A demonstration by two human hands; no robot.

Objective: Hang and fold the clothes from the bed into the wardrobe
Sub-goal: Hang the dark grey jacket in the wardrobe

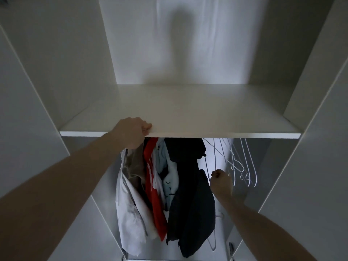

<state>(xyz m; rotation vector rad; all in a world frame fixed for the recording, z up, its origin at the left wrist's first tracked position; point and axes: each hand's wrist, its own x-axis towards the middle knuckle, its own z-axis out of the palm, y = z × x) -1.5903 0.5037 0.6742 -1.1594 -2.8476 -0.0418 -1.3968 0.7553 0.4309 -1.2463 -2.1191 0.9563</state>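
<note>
View into an open wardrobe (47,87): a white shelf (188,113) spans the upper compartment, and beneath it, presumably on a rail hidden by the shelf edge, hang several garments pressed close together. From left to right these are a pale grey shirt (128,213), a beige garment (134,164), a red top (156,200), a light blue piece (169,178) and a dark jacket (190,200). To the right of the jacket hang empty white wire hangers (243,166), spaced apart. The left hand (131,132) grips the front edge of the shelf, thumb on top and fingers curled under it. The right hand (221,182) is closed, fingers pinching the thin wire of a hanger just beside the jacket; whether that hanger carries the jacket or is bare cannot be told. The bed and any clothes left on it are out of view. Judged from their appearance, the hangers are light, springy and prone to tangling or swinging against their neighbours, so one is best held at the neck below the hook. The garments are soft and limp; the jacket is likely the heaviest and would slide off a thin wire shoulder if tilted.
</note>
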